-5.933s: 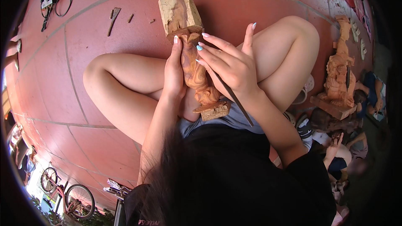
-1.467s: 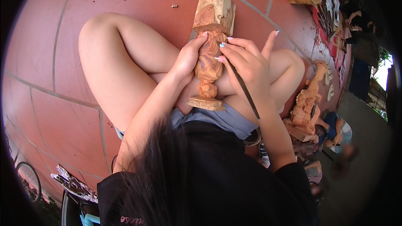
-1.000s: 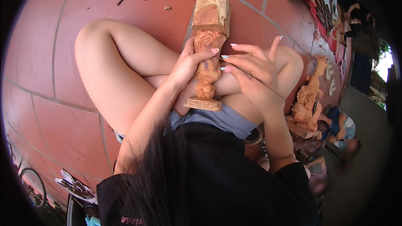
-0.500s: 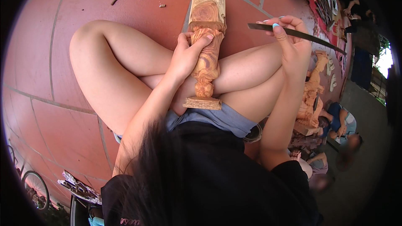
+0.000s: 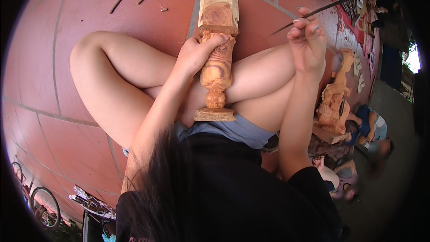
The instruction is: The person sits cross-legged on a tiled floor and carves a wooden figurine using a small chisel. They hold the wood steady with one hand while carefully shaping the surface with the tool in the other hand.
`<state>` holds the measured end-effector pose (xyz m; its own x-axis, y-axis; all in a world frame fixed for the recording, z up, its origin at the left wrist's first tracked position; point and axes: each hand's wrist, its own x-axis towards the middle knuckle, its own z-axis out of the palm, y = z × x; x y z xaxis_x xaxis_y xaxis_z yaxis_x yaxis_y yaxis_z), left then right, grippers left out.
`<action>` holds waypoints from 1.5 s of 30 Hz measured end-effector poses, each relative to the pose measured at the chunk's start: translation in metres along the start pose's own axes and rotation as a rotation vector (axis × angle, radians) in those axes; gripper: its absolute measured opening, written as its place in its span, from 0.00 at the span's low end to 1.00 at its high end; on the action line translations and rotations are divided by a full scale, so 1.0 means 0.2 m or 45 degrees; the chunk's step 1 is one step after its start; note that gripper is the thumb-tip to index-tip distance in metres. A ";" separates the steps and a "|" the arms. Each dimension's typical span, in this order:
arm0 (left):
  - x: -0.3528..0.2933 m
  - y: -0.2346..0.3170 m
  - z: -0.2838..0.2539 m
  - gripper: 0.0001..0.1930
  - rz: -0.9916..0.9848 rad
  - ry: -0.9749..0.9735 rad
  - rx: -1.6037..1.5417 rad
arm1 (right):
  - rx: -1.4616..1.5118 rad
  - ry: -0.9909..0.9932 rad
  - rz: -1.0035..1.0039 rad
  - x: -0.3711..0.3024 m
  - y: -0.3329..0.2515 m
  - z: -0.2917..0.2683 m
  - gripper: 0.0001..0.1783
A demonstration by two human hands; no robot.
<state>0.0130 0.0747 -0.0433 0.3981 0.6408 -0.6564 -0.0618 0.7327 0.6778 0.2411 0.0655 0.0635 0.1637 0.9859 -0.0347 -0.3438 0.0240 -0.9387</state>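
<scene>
The person's left forearm (image 5: 156,112) slants up and rightward from the lower edge, ending in the left hand (image 5: 197,54), which is bent in a firm grip: the left thumb (image 5: 217,41) stretches across the top, the other fingers mostly hidden beneath. The right forearm (image 5: 295,121) rises steeply from a bent elbow, and the right hand (image 5: 307,45) sits well apart from the left, its fingers curled together in a pinch. Both legs are folded, the left knee (image 5: 85,49) jutting outward.
</scene>
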 end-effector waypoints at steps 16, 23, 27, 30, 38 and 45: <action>-0.03 -0.01 0.06 0.33 -0.273 -0.277 -0.682 | -0.615 0.152 0.014 0.01 0.16 0.14 0.16; -0.01 -0.04 0.05 0.35 -0.257 -0.295 -0.715 | -0.554 0.062 0.008 0.00 0.20 0.16 0.11; -0.02 -0.03 0.06 0.35 -0.233 -0.264 -0.680 | -0.697 -0.105 0.017 0.01 0.25 0.13 0.10; -0.02 -0.03 0.06 0.35 -0.215 -0.278 -0.658 | -0.787 -0.246 0.136 0.03 0.28 0.08 0.09; -0.02 -0.04 0.05 0.33 -0.209 -0.298 -0.665 | -0.611 -0.295 0.196 0.07 0.31 0.07 0.07; -0.02 -0.03 0.06 0.33 -0.206 -0.315 -0.688 | -0.648 -0.314 0.191 0.08 0.33 0.08 0.08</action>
<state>0.0230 0.0651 -0.0416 0.6377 0.4872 -0.5967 -0.4126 0.8701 0.2696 0.2058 0.0846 0.0060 -0.0932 0.9833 -0.1563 0.1506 -0.1412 -0.9785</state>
